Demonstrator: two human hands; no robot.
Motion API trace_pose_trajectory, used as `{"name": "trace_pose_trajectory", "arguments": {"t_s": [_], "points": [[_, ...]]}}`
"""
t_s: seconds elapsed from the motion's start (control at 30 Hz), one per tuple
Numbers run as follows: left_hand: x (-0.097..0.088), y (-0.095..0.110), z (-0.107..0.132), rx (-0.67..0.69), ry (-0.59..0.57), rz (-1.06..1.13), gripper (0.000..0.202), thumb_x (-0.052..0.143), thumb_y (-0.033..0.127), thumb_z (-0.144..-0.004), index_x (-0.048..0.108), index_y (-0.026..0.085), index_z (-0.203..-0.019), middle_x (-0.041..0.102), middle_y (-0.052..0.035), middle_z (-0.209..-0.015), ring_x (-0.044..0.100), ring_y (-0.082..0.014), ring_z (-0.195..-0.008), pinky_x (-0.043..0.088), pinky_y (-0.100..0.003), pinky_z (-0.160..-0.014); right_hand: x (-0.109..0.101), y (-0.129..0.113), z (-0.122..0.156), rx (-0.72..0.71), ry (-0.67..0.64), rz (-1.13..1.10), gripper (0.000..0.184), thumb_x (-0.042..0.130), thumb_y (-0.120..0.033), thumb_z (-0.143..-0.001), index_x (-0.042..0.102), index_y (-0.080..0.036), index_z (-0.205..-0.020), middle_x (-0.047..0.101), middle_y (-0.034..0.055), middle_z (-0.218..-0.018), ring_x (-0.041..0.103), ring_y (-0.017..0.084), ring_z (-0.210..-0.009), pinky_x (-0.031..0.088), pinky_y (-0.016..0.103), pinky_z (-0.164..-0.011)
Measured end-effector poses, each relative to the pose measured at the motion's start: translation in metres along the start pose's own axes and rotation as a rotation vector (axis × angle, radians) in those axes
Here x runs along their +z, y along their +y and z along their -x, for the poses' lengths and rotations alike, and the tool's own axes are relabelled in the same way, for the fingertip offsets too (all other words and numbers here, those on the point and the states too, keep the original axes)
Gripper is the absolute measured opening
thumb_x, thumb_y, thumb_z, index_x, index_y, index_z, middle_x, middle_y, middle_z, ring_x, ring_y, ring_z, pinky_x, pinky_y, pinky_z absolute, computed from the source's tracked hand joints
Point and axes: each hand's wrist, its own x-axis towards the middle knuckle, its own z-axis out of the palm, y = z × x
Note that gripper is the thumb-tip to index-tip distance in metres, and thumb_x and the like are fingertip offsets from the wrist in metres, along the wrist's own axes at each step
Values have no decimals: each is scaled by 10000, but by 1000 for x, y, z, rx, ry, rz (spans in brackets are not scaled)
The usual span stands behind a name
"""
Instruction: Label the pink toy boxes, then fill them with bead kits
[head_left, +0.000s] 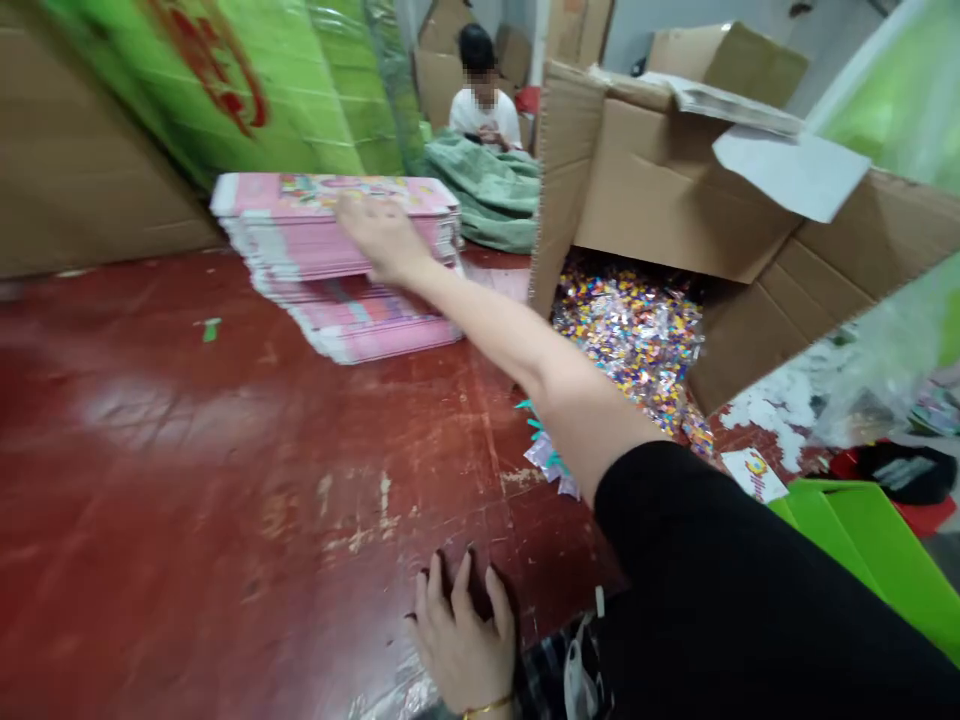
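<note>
A stack of flat pink printed cartons (375,325) lies on the red worn surface (187,470) at the far middle. My right hand (382,238) reaches out to it on a long arm in a black sleeve. Its fingers lie stretched over the stack's top front edge, slightly smeared by motion, and nothing is seen lifted. My left hand (461,640), with a gold bracelet at the wrist, rests flat on the red surface at the near edge, fingers spread and empty.
A big open cardboard box (660,190) lies on its side at the right, spilling small colourful shiny pieces (637,330). Green plastic trays (862,540) sit at the near right. Another person (484,100) sits at the back behind green sacking (491,195). Cardboard and green wrapped bundles line the left.
</note>
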Motion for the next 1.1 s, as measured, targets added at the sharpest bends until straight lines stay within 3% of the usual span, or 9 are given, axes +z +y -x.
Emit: {"name": "trace_pose_trajectory", "arguments": {"t_s": [0.07, 0.13, 0.27, 0.47, 0.63, 0.8, 0.93, 1.1], "points": [[1, -3, 4, -6, -14, -4, 424, 607, 239, -892, 551, 228, -1312, 426, -184, -1537, 373, -421, -1433, 307, -716, -1093, -8, 3, 13, 16, 37, 18, 859, 695, -145, -796, 240, 58, -1496, 281, 229, -1595, 252, 341, -1478, 176, 538, -1206], [3, -6, 7, -25, -23, -8, 426, 597, 230, -891, 550, 251, -1314, 438, -163, -1533, 382, -399, -1433, 302, -697, -1111, -7, 3, 28, 30, 93, -21, 888, 695, -149, -804, 206, 21, -1525, 186, 213, -1637, 156, 341, -1515, 87, 587, -1218], [6, -10, 11, -46, -28, -25, 406, 573, 224, -894, 567, 252, -1299, 484, -149, -1501, 434, -382, -1399, 293, -678, -1128, 10, -1, 43, -13, 143, -69, 967, 718, -122, -767, 163, -17, -1552, 92, 192, -1663, 20, 338, -1534, -29, 603, -1211], [6, -9, 11, -66, 16, 1, 374, 549, 228, -901, 596, 253, -1271, 536, -133, -1459, 471, -365, -1372, 318, -664, -1122, 21, -3, 24, -102, 89, -30, 800, 526, -69, -852, 184, -72, -1575, 227, 199, -1630, 122, 358, -1518, 14, 656, -1194], [11, -12, 14, -58, 44, -40, 371, 560, 236, -893, 619, 256, -1259, 552, -113, -1451, 490, -352, -1363, 318, -640, -1142, 26, -12, 19, -141, 107, 113, 725, 354, -37, -893, 186, -147, -1589, 197, 180, -1641, 149, 367, -1519, 48, 666, -1179], [21, -23, 21, 7, 96, -124, 354, 589, 232, -864, 670, 272, -1206, 568, -85, -1442, 545, -322, -1320, 360, -582, -1147, 34, -26, 23, 87, 99, 154, 786, 450, -78, -823, 173, -15, -1556, 229, 283, -1597, 206, 402, -1480, 147, 648, -1156], [29, -31, 20, 52, 186, -209, 339, 612, 230, -829, 700, 282, -1152, 612, -66, -1396, 606, -294, -1249, 394, -524, -1146, 8, -24, 9, 79, 106, 189, 806, 601, -121, -740, 294, 27, -1471, 398, 334, -1469, 377, 422, -1346, 266, 601, -1110], [24, -25, 19, 36, 191, -167, 339, 599, 220, -847, 695, 273, -1167, 587, -62, -1428, 575, -293, -1292, 403, -532, -1140, -67, -24, -8, 122, 144, 81, 799, 779, -263, -647, 453, -34, -1340, 552, 266, -1299, 512, 392, -1191, 413, 555, -1013]]}}
